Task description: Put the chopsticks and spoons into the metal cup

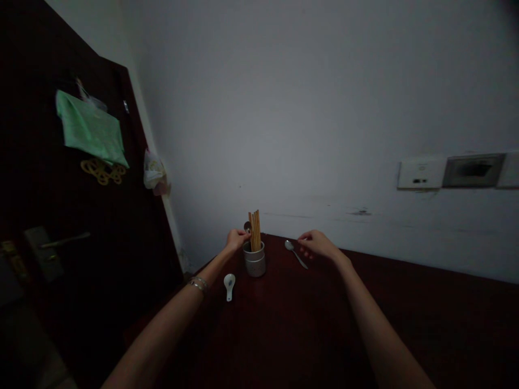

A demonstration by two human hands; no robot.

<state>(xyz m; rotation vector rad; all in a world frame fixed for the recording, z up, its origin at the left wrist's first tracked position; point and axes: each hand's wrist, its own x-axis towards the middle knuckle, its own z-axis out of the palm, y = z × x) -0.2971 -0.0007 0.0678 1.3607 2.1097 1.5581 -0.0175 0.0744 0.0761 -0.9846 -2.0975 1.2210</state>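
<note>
My left hand (237, 239) pinches a metal spoon (247, 226), bowl end up, at the left rim of a grey holder (255, 266). Several wooden chopsticks (255, 231) stand upright in that holder, right beside my fingertips. The spoon's lower part is hidden by my fingers and the holder. My right hand (318, 245) hovers just right of a second metal spoon (296, 254) lying on the table, its fingers loosely curled and apart with nothing seen in them. A white soup spoon (229, 286) with a blue mark lies left of the holder.
The dark red table (279, 324) meets a pale wall (284, 119) at its back edge. On the left is a dark door (133, 227) with a lever handle (65, 241) and a hanging green cloth (91, 127). Wall sockets (420, 174) are at the right.
</note>
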